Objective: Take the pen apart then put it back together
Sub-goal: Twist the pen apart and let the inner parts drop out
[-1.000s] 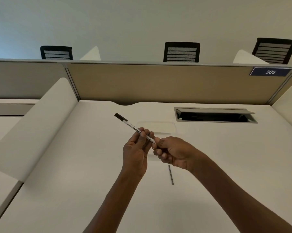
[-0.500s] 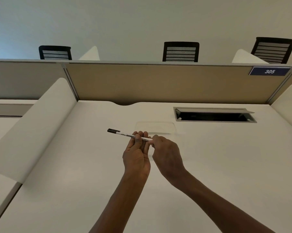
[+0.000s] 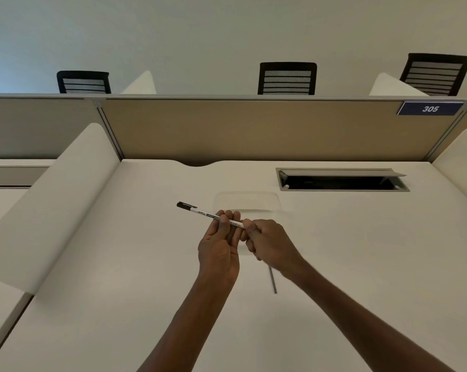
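White pen [image 3: 200, 211] held level, black cap leftward, both hands gripping.

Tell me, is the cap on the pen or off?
On. The black cap with its clip sits on the far end of the pen, which the left hand holds.

The pen [image 3: 200, 212] is white with a black cap and black lettering along its barrel; a thin grey rod [image 3: 273, 281] lies on the off-white desk [image 3: 119, 277]. The partition [image 3: 253, 130] behind is tan, its sign [image 3: 430, 108] dark blue with white numerals. The chairs [image 3: 287, 78] are black with pale striped backs
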{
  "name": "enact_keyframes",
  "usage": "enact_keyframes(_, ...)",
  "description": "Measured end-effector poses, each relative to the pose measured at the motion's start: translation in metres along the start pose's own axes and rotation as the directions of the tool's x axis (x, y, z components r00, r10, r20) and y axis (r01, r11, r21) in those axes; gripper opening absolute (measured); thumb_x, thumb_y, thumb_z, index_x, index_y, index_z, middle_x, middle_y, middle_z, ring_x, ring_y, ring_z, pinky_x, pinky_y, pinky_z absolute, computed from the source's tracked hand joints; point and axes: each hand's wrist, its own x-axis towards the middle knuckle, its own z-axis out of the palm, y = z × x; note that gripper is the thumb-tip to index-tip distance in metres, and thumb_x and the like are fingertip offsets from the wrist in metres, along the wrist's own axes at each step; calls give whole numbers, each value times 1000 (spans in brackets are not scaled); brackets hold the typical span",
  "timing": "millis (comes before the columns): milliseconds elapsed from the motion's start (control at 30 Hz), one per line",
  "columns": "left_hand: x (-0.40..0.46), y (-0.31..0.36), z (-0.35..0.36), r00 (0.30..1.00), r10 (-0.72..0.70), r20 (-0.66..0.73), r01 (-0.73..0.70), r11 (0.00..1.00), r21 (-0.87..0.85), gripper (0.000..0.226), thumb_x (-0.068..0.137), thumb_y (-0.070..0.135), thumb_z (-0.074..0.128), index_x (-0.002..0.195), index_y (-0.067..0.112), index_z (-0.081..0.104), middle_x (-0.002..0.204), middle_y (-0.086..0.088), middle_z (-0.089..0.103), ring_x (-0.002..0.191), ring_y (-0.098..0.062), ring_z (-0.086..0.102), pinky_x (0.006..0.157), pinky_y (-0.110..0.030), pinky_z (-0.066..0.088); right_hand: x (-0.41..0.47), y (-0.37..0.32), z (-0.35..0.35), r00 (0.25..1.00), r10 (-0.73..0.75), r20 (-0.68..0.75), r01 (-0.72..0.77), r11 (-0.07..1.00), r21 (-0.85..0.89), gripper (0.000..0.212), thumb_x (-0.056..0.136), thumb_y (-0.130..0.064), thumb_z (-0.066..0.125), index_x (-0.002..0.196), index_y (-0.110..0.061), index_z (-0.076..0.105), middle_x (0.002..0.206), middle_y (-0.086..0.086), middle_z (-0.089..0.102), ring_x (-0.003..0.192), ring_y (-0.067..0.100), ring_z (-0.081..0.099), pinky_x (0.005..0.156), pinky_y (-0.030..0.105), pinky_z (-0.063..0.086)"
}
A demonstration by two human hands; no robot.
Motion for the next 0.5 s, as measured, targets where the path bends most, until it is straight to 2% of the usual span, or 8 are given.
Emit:
enact_keyframes(33,0,0,-1,1000,-5,15,4,1000,11,17,98,4,49,108,2,64,91,-7,73,86,-18,75,78,-32,61,1,-3,-6,986,115,119,-138,968,207,42,102,-35,41,76,-11,63,56,1,56,44,12,46,46,25,37)
enact_keyframes(100,0,2,-3,999,-20,49,18,999,32,17,97,5,50,105,4,65,90,-6,75,86,-16,75,73,-29,62,3,-5,-20,917,195,348,-343,830,439,43,103,-36,39,81,-7,64,59,4,56,45,12,45,43,21,33)
enact_keyframes(167,0,4,-4,996,-28,90,23,998,52,16,96,7,52,104,5,65,89,-4,75,88,-16,74,72,-28,61,3,-5,-29,844,192,501,-476,699,533,40,103,-33,39,84,-7,63,61,3,56,46,11,45,40,18,32)
enact_keyframes(233,0,5,-4,994,-17,103,9,997,75,16,96,7,52,106,6,65,88,-3,75,89,-16,74,73,-29,61,2,-3,-31,825,182,534,-503,668,549,38,103,-32,40,84,-8,63,62,2,55,45,9,43,38,16,29)
enact_keyframes(300,-1,4,-4,996,9,90,-16,997,78,17,96,5,52,107,4,65,87,-4,76,88,-17,74,71,-28,61,1,-5,-26,870,184,457,-422,758,498,36,103,-31,41,81,-11,61,59,-1,53,45,7,41,38,15,29)
enact_keyframes(400,-2,2,-2,998,46,48,-50,996,79,17,96,3,52,107,3,65,86,-4,76,84,-18,75,74,-30,62,-2,-7,-10,962,178,205,-240,911,337,35,102,-25,45,72,-13,59,53,-4,51,45,8,40,41,16,34)
enact_keyframes(467,-2,0,0,998,64,10,-65,996,64,16,96,2,53,104,4,66,86,-5,76,82,-18,75,78,-34,61,-3,-9,-2,998,68,-4,-67,996,60,32,97,-15,50,66,-15,59,53,-6,53,48,11,42,46,19,35)
enact_keyframes(500,-2,0,1,998,69,-7,-69,996,53,16,96,2,53,104,4,66,86,-5,76,82,-18,75,80,-35,61,-3,-8,1,996,-34,-81,23,991,-134,30,95,-12,52,66,-16,59,56,-6,54,50,11,44,49,18,34)
